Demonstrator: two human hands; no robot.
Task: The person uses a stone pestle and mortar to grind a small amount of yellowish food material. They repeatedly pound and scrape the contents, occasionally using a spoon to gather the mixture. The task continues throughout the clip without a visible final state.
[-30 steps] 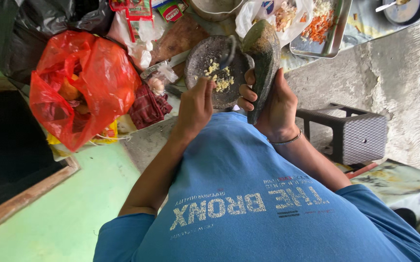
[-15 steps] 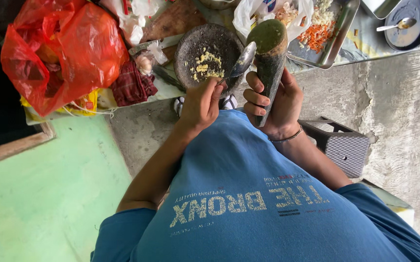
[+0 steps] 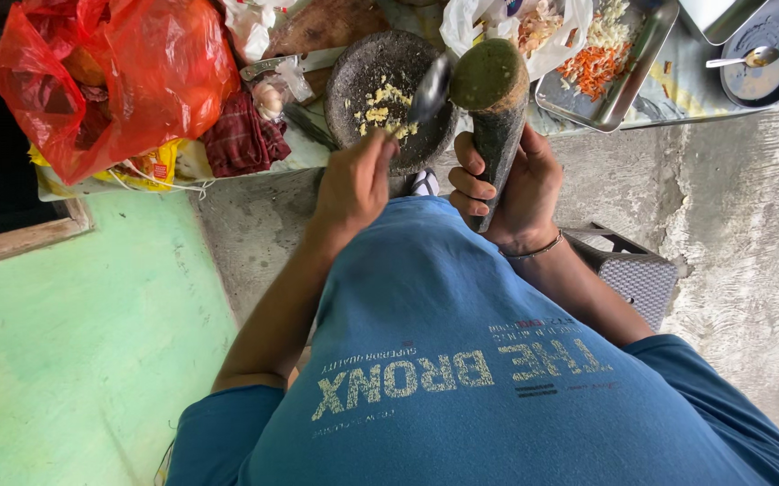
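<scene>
A dark stone mortar (image 3: 360,65) holding crushed yellowish bits sits on the ledge in front of me. My right hand (image 3: 517,193) grips a thick stone pestle (image 3: 494,85) upright beside the mortar's right rim, its round greenish end turned toward me. My left hand (image 3: 353,184) is at the mortar's near edge, fingers closed on the handle of a metal spoon (image 3: 430,90). The spoon's bowl rests against the pestle's end, over the mortar. My blue shirt fills the lower part of the view.
A red plastic bag (image 3: 110,72) lies left of the mortar beside a dark red cloth (image 3: 241,135). A metal tray (image 3: 610,112) of chopped orange and white vegetables and a dark pan (image 3: 772,45) with a spoon stand at the right. A grey stool (image 3: 637,274) sits below.
The pestle has come up out of the mortar and now stands at its right rim. The spoon has moved against the pestle's end. The view has shifted closer.
</scene>
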